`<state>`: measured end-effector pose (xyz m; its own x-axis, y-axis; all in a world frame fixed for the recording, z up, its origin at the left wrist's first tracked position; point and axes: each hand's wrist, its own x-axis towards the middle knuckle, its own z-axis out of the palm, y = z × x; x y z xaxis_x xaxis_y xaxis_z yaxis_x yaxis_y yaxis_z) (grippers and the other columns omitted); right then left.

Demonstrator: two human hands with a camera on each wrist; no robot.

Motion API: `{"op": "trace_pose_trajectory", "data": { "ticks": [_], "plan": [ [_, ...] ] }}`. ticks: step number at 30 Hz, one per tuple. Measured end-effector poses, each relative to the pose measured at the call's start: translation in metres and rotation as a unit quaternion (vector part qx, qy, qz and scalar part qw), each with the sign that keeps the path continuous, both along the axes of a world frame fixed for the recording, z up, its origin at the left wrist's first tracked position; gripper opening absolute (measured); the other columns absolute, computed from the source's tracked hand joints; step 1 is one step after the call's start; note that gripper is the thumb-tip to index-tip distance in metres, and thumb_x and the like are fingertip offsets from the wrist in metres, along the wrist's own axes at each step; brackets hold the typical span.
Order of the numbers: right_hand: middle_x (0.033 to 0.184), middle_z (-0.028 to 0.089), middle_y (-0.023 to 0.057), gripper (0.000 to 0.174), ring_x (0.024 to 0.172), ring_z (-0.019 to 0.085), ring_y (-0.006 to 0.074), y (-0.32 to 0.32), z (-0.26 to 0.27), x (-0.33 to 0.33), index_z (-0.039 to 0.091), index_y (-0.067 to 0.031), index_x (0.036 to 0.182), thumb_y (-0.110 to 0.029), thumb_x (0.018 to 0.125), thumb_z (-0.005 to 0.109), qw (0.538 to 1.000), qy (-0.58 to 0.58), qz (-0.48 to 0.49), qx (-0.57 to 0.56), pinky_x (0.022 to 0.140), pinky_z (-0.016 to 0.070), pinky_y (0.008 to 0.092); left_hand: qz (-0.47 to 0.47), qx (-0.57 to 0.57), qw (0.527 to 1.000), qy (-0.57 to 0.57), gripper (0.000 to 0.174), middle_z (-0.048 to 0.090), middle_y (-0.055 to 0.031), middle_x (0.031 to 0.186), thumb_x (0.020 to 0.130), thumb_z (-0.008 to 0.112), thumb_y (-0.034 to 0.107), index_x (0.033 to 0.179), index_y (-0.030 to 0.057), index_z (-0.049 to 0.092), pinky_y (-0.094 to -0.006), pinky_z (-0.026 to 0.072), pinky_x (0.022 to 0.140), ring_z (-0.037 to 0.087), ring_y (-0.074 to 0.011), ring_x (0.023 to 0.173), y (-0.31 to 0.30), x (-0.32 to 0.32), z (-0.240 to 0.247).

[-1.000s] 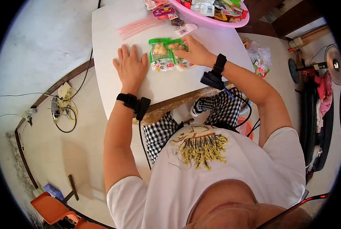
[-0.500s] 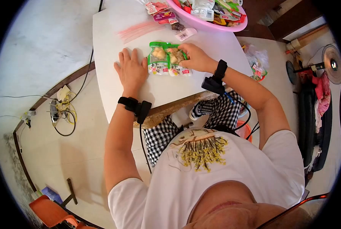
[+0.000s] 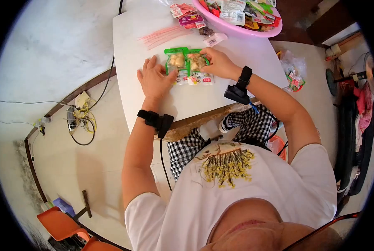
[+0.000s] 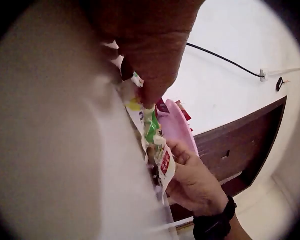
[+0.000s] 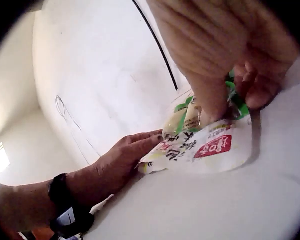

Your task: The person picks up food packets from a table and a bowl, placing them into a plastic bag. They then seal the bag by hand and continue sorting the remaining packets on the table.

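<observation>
Two green-and-white snack packets with clear windows lie side by side on the white table: the left packet and the right packet. Pale, lumpy food shows through their windows. My right hand pinches the right packet along its right side, thumb on the front, as the right wrist view also shows. My left hand rests at the left packet's left side. Its thumb reaches onto that packet's lower part while the other fingers extend over the tabletop. In the right wrist view, the left hand's fingertips meet the packet edge.
A pink basin full of assorted packets stands at the table's far right. Beside it lie several loose packets and thin pink strips. A plastic bag of packets is beyond the right edge. Cables hang from both wrist cameras.
My left hand, flat beside the packets earlier, has turned and brought its thumb onto the left packet. My right hand has stayed at the right packet, which has settled beside the left one.
</observation>
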<state>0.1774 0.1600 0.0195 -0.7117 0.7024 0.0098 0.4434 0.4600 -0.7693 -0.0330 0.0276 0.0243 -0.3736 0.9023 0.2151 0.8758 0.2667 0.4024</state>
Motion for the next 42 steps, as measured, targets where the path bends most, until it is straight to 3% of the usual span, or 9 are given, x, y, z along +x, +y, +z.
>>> {"op": "trace_pose_trajectory", "data": {
  "ticks": [2,5,8,12,15,21,26,33,42],
  "plan": [
    [0.087,0.059,0.0068,0.057,0.075,0.055,0.015,-0.003,0.0,0.003,0.051,-0.0009,0.121,-0.011,0.071,0.077,1.0,0.002,-0.016,-0.009,0.066,0.047,0.0295,-0.003,0.034,0.997,0.067,0.026,0.06,-0.014,0.126,0.083,0.066,0.028,0.084,0.0019,0.068,-0.0522,0.0312,0.104,0.052,-0.0292,0.123,0.001,-0.001,-0.006],
    [0.086,0.06,0.0071,0.057,0.073,0.056,0.0154,-0.004,0.002,0.003,0.05,-0.0017,0.121,-0.012,0.072,0.077,0.999,0.014,-0.028,0.011,0.065,0.0468,0.0302,0.051,0.039,0.907,-0.417,0.017,0.07,-0.0111,0.099,0.08,0.069,0.017,0.082,0.0014,0.063,-0.0407,0.05,0.08,0.066,-0.0283,0.094,0.004,-0.014,0.008],
    [0.086,0.06,0.0091,0.056,0.074,0.056,0.0168,-0.007,-0.001,0.002,0.05,-0.0028,0.12,-0.012,0.072,0.077,0.999,0.013,-0.028,0.022,0.066,0.0471,0.0309,0.059,0.085,0.956,-0.275,0.015,0.067,-0.0083,0.074,0.079,0.07,0.011,0.081,0.0007,0.059,-0.0331,0.0496,0.057,0.066,-0.0255,0.068,-0.016,-0.001,0.048],
    [0.09,0.062,0.0129,0.053,0.079,0.06,0.02,-0.012,0.015,-0.011,0.051,-0.0032,0.118,-0.013,0.072,0.077,0.999,-0.023,-0.018,0.017,0.069,0.0483,0.0327,-0.125,0.094,0.94,0.303,0.009,0.063,-0.0084,0.097,0.081,0.062,0.014,0.078,0.0056,0.06,-0.034,0.0492,0.055,0.061,-0.0219,0.075,-0.03,0.01,0.023],
    [0.093,0.063,0.0146,0.052,0.083,0.062,0.0228,-0.012,0.008,-0.025,0.052,-0.0032,0.116,-0.015,0.072,0.076,0.999,-0.012,0.007,0.036,0.072,0.0492,0.0344,-0.215,0.028,0.931,0.292,0.013,0.058,-0.0105,0.114,0.08,0.058,0.013,0.089,0.0045,0.062,-0.0337,0.0495,0.062,0.058,-0.0218,0.092,-0.041,0.026,0.01],
    [0.097,0.063,0.0197,0.05,0.092,0.062,0.0331,-0.013,-0.001,-0.053,0.053,-0.0021,0.114,-0.021,0.073,0.074,0.998,-0.008,0.061,0.02,0.08,0.0488,0.0408,-0.113,-0.06,0.977,0.17,0.042,0.051,-0.0146,0.131,0.079,0.06,0.012,0.119,-0.0001,0.056,-0.0423,0.0455,0.087,0.052,-0.03,0.112,-0.067,0.035,0.034],
    [0.099,0.06,0.0202,0.041,0.097,0.059,0.035,-0.009,0.064,-0.033,0.059,-0.0019,0.107,-0.026,0.075,0.07,0.979,-0.019,0.099,0.177,0.083,0.0475,0.0442,-0.15,-0.041,0.982,0.103,0.067,0.031,-0.0189,0.15,0.081,0.064,0.039,0.138,0.0076,0.046,-0.0584,0.0172,0.109,0.024,-0.0354,0.141,-0.087,0.072,0.035],
    [0.102,0.063,0.015,0.027,0.093,0.06,0.0291,0.18,0.18,-0.021,0.063,-0.0013,0.103,-0.018,0.081,0.064,0.94,-0.125,0.036,0.315,0.079,0.0478,0.0369,-0.125,-0.065,0.988,0.067,0.069,0.037,-0.0205,0.146,0.078,0.064,0.051,0.131,0.0078,0.052,-0.061,0.0191,0.107,0.028,-0.0367,0.139,-0.077,0.085,0.024],
    [0.109,0.066,0.0139,0.039,0.099,0.062,0.0317,0.414,0.102,-0.05,0.064,-0.0094,0.113,-0.018,0.075,0.068,0.878,-0.145,-0.028,0.454,0.085,0.0501,0.0393,-0.101,-0.107,0.988,0.045,0.071,0.046,-0.0187,0.139,0.071,0.069,0.052,0.126,0.0096,0.056,-0.0589,0.0237,0.104,0.037,-0.0369,0.133,-0.067,0.083,0.026]
  ]
}}
